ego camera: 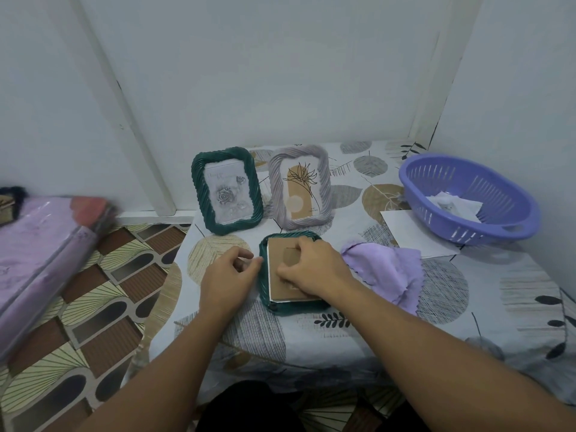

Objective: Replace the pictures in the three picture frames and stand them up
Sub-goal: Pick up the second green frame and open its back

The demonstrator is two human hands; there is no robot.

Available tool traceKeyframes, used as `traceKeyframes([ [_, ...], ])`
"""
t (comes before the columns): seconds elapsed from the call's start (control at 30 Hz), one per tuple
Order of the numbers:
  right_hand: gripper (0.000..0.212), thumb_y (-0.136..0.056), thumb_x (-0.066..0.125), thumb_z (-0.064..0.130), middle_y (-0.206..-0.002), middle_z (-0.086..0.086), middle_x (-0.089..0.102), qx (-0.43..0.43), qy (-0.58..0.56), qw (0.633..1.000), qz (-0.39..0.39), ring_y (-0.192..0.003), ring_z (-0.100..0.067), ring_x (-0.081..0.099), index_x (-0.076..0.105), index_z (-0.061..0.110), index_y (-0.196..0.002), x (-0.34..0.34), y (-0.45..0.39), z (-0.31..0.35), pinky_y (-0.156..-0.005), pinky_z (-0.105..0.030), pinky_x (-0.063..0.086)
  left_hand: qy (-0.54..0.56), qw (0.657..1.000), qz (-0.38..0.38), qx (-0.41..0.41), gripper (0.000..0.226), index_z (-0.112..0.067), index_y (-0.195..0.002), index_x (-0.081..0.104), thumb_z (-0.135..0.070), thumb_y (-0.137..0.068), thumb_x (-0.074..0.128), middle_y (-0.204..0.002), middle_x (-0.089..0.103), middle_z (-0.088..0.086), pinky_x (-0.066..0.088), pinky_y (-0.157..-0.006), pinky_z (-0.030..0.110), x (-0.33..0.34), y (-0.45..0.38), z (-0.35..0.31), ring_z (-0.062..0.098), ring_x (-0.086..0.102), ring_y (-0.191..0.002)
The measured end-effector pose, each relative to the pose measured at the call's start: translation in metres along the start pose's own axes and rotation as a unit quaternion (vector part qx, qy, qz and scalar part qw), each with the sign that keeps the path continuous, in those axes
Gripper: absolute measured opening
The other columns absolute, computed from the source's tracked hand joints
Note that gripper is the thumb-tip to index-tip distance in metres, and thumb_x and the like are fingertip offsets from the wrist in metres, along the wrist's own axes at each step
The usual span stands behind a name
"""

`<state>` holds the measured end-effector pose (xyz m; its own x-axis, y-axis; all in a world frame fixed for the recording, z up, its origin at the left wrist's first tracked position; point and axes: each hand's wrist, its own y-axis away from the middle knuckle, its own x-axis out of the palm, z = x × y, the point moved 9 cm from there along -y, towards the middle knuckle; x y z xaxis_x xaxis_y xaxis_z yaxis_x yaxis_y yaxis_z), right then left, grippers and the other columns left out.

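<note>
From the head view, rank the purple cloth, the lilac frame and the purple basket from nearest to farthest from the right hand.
1. purple cloth: just right of the right hand, beside the face-down frame.
2. lilac frame: standing behind the hand, toward the wall.
3. purple basket: far right corner of the table, clearly farthest.

Face-down green frame [265,294], landmark. Behind: two upright frames, green [226,190] and lilac [300,187]. Right: purple cloth [389,272], touching; beyond, basket [467,194]. Left, front: bare tablecloth [249,332].
</note>
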<state>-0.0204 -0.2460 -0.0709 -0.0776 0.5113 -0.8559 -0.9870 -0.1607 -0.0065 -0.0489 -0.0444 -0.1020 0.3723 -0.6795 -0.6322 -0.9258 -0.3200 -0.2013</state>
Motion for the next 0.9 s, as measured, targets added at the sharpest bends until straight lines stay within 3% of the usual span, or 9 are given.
traceKeyframes([
  [0.2, 0.051, -0.078, 0.064, 0.055, -0.107, -0.001, 0.064, -0.014, -0.023, 0.999, -0.018, -0.091, -0.021, 0.057, 0.06, 0.02, -0.115, -0.01, 0.003, 0.009, -0.075, -0.032, 0.047, 0.042, 0.999, 0.0, 0.007, 0.015, -0.036, -0.089, 0.07, -0.051, -0.089, 0.069, -0.075, 0.07, -0.009, 0.055, -0.068, 0.035, -0.003, 0.001, -0.004, 0.007, 0.066, -0.074],
  [0.33, 0.049, -0.079, 0.061, 0.057, -0.106, 0.001, 0.065, -0.03, -0.028, 0.998, -0.046, -0.095, -0.022, 0.06, 0.06, 0.022, -0.114, -0.025, 0.007, 0.017, -0.075, -0.033, 0.047, 0.069, 0.995, 0.014, 0.071, 0.014, -0.033, -0.091, 0.072, -0.044, -0.096, 0.065, -0.081, 0.071, -0.009, 0.055, -0.072, 0.041, -0.009, 0.006, -0.022, 0.011, 0.065, -0.079],
  [0.4, 0.048, -0.081, 0.061, 0.057, -0.1, 0.002, 0.062, -0.033, -0.032, 0.997, -0.054, -0.092, -0.021, 0.058, 0.059, 0.022, -0.113, -0.032, 0.007, 0.02, -0.074, -0.032, 0.045, 0.076, 0.993, 0.039, 0.083, 0.023, -0.031, -0.088, 0.073, -0.044, -0.1, 0.059, -0.081, 0.07, -0.011, 0.052, -0.071, 0.038, -0.011, 0.005, -0.034, 0.01, 0.063, -0.078],
  [0.5, 0.047, -0.081, 0.06, 0.058, -0.096, 0.003, 0.059, -0.031, -0.038, 0.997, -0.062, -0.089, -0.02, 0.056, 0.059, 0.022, -0.111, -0.039, 0.008, 0.02, -0.073, -0.033, 0.047, 0.121, 0.987, 0.104, 0.028, 0.037, -0.023, -0.085, 0.076, -0.049, -0.101, 0.055, -0.08, 0.071, -0.003, 0.049, -0.071, 0.034, -0.007, 0.002, -0.047, 0.008, 0.062, -0.072],
  [0.6, 0.048, -0.078, 0.058, 0.062, -0.102, 0.001, 0.062, -0.024, -0.054, 0.996, -0.071, -0.094, -0.022, 0.06, 0.058, 0.026, -0.109, -0.04, 0.007, 0.018, -0.076, -0.035, 0.051, 0.187, 0.971, 0.145, -0.022, 0.028, -0.017, -0.089, 0.077, -0.036, -0.101, 0.06, -0.08, 0.074, -0.007, 0.045, -0.068, 0.025, -0.001, 0.002, -0.057, -0.002, 0.061, -0.067],
  [0.77, 0.068, -0.08, 0.056, 0.074, -0.122, -0.003, 0.041, -0.03, 0.003, 0.993, -0.116, -0.112, -0.024, 0.041, 0.04, 0.037, -0.136, -0.045, 0.015, 0.01, -0.091, -0.039, 0.043, 0.248, 0.956, 0.147, -0.054, 0.021, -0.004, -0.096, 0.072, -0.02, -0.102, 0.059, -0.061, 0.065, -0.013, 0.04, -0.05, 0.007, 0.006, 0.005, -0.059, -0.007, 0.052, -0.049],
  [0.83, 0.087, -0.077, 0.063, 0.076, -0.126, -0.003, 0.033, -0.011, -0.07, 0.991, -0.11, -0.11, -0.019, 0.035, 0.021, 0.044, -0.147, -0.044, 0.016, 0.0, -0.095, -0.038, 0.04, 0.286, 0.942, 0.157, -0.075, 0.023, -0.001, -0.101, 0.071, -0.019, -0.103, 0.057, -0.06, 0.063, -0.014, 0.039, -0.049, 0.009, 0.011, 0.008, -0.059, -0.005, 0.05, -0.048],
  [0.9, 0.094, -0.076, 0.073, 0.067, -0.132, 0.0, 0.043, 0.024, -0.231, 0.971, -0.059, -0.114, -0.016, 0.048, 0.02, 0.041, -0.149, -0.033, 0.014, -0.012, -0.101, -0.039, 0.047, 0.304, 0.934, 0.164, -0.088, 0.023, 0.001, -0.103, 0.07, -0.019, -0.103, 0.057, -0.061, 0.064, -0.012, 0.04, -0.051, 0.012, 0.016, 0.01, -0.061, -0.002, 0.051, -0.049],
])
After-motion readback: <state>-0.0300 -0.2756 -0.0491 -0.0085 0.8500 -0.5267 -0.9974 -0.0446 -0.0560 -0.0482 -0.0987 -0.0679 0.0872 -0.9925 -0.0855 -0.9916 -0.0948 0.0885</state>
